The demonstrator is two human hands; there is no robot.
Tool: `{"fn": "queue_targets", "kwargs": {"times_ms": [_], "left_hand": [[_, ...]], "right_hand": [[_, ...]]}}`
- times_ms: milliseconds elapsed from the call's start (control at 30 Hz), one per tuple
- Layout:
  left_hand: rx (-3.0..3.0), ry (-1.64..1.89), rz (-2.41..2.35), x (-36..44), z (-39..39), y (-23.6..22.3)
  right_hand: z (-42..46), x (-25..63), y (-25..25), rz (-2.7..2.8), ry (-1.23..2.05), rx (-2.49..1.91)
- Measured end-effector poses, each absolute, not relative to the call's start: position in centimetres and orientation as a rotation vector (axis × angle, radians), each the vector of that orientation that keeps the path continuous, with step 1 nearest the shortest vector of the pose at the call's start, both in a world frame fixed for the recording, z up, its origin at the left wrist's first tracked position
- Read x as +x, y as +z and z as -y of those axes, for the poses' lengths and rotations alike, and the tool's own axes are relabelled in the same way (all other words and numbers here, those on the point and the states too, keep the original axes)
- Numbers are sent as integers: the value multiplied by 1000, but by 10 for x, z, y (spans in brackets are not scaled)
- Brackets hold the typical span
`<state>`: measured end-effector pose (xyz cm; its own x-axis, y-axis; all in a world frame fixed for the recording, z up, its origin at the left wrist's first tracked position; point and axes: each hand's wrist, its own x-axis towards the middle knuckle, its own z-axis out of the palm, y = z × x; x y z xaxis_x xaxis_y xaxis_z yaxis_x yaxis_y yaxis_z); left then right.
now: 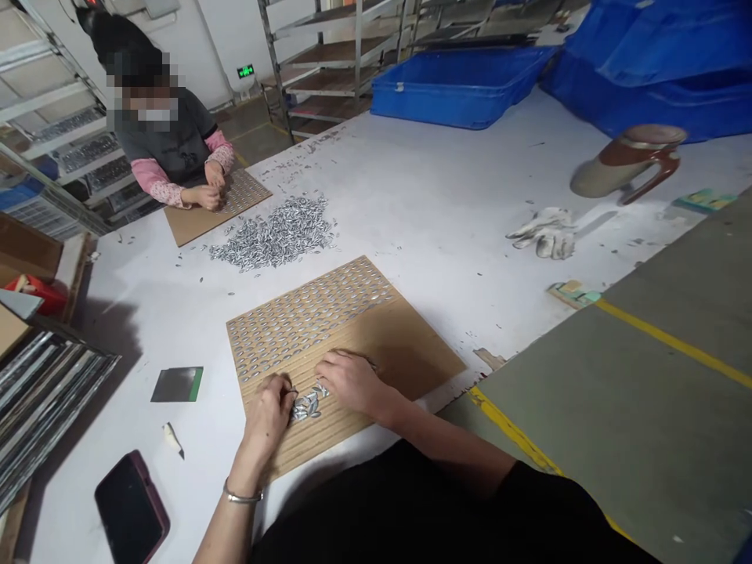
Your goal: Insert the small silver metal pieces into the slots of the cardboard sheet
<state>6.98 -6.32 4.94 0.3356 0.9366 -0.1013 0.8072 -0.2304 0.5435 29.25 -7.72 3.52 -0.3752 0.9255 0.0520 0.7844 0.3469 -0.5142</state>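
A brown cardboard sheet (411,345) lies before me, its far part covered with rows of small silver pointed-oval pieces (305,305). My left hand (270,411), a bracelet at its wrist, rests over the sheet's near left part with its fingers curled together. To its right, my right hand (351,379) lies low on the sheet, fingers bent and pressed together. Between both hands is a small loose heap of the same silver pieces (306,405), touching or nearly touching the fingertips. Whatever the fingertips pinch is hidden or too small to make out.
A large silver pile (276,235) lies beyond my sheet. Across the table, a co-worker (170,149) handles another sheet (200,223). Left are a phone (130,509), a dark card (176,385) and stacked panels (52,399). Right are gloves (546,233), a mug (628,160) and blue crates (452,90).
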Motion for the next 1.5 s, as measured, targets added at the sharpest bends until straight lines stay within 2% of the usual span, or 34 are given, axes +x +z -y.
{"fn": "queue_targets", "kwargs": {"times_ms": [133,233,467,633,800,967,1167,1367,1500], "left_hand": [[2253,340,-1533,74,73,42],[2291,422,-1542,78,77,41],[1870,706,-1466,91,68,43],[1477,872,-1204,119,54,29],[1098,904,-1132,132,50,21],[1005,933,-1109,131,49,20],[918,959,-1103,142,48,29],[918,1002,-1042,159,54,33],[1080,967,-1011,166,56,27]], "right_hand": [[76,275,35,2422,447,-1559],[80,274,38,2414,456,-1481],[67,327,24,1642,789,-1482],[37,350,5,1386,993,-1480],[20,339,3,1613,762,-1609],[11,332,9,1812,641,-1775],[18,333,15,1631,645,-1764],[64,325,31,1446,1001,-1344],[76,326,32,1327,1139,-1320]]}}
